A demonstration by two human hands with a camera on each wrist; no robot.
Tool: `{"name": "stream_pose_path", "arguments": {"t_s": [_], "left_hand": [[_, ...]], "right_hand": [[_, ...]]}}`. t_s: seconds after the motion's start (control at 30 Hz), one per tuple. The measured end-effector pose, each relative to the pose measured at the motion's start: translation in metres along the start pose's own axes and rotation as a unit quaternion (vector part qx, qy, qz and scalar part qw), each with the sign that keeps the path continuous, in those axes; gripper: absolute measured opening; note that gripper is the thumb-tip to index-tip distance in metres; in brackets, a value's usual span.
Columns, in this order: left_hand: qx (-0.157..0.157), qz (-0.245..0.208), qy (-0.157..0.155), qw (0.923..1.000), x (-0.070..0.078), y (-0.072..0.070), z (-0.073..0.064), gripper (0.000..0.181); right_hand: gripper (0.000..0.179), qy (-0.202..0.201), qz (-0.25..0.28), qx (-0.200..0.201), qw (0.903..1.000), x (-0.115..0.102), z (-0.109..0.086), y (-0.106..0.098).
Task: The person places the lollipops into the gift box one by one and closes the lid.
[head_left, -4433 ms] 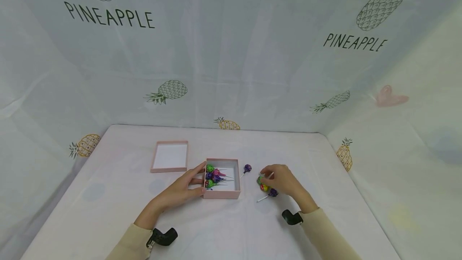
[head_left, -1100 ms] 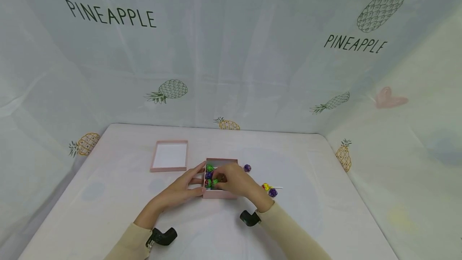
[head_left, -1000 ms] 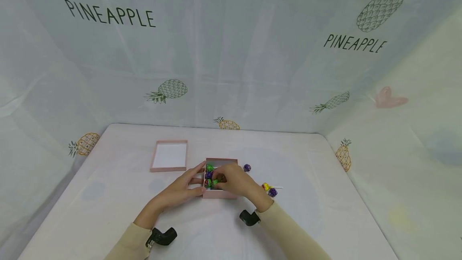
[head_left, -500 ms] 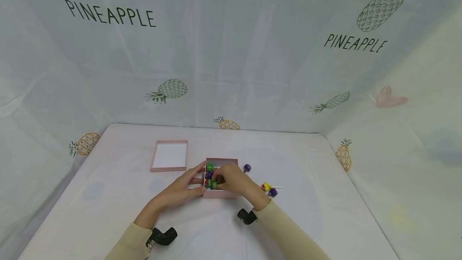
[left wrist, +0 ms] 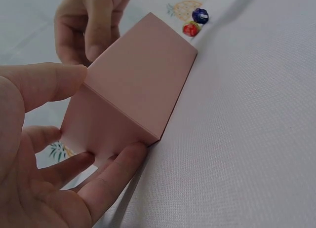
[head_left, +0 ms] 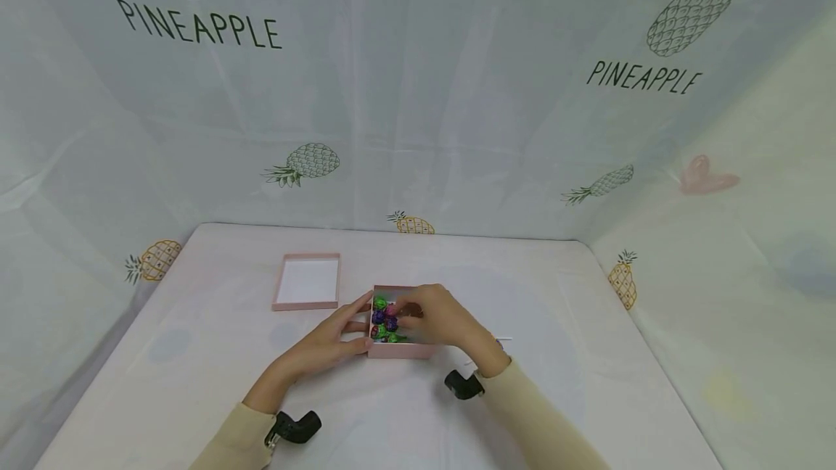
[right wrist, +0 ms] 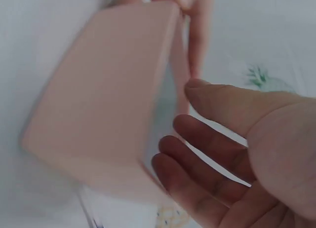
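A pink box (head_left: 401,351) stands at mid-table, holding several wrapped lollipops (head_left: 378,317) in green, purple and pink along its left side. My left hand (head_left: 326,343) rests against the box's left wall. In the left wrist view its thumb touches the top corner, and the spread fingers (left wrist: 113,178) press the side. Over the box's right part is my right hand (head_left: 439,314), fingers loosely bent. Nothing shows between thumb and fingers (right wrist: 182,183) in the right wrist view. My right hand and forearm hide most of the loose lollipops at the right.
A pink-rimmed lid (head_left: 305,305) lies left of the box, its white inside up. Two loose lollipops, one dark blue (left wrist: 200,15) and one red and yellow (left wrist: 190,28), lie beyond the box. A printed curtain (head_left: 418,93) rises behind the table.
My right hand carried a green lollipop from the table's right into the box. It has since let go and drawn back rightward. The left hand has stayed put.
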State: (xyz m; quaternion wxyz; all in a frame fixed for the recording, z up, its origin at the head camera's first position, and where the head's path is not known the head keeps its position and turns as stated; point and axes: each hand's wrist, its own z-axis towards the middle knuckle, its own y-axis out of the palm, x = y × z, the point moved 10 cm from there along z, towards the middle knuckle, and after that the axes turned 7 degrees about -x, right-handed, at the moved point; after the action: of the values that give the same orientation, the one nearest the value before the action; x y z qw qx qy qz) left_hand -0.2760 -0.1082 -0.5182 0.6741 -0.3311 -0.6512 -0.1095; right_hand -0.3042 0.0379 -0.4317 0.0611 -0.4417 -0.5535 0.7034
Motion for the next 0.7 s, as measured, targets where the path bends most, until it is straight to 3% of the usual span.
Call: {"name": "stream_pose_path", "arguments": {"t_s": [0.2,0.37,0.7], "left_hand": [[0.005,0.003,-0.004,1.0000,-0.002,0.000,0.001,0.088],[0.006,0.005,-0.006,1.0000,-0.002,0.000,0.002,0.088],[0.008,0.004,-0.010,0.9999,-0.003,-0.001,0.002,0.087]], "right_hand": [[0.014,0.036,-0.028,0.053,0.9976,0.020,-0.027,-0.037],[0.014,0.059,-0.029,0.065,0.9957,0.044,-0.053,-0.055],[0.019,0.108,-0.036,0.039,0.9928,0.094,-0.099,-0.047]]}}
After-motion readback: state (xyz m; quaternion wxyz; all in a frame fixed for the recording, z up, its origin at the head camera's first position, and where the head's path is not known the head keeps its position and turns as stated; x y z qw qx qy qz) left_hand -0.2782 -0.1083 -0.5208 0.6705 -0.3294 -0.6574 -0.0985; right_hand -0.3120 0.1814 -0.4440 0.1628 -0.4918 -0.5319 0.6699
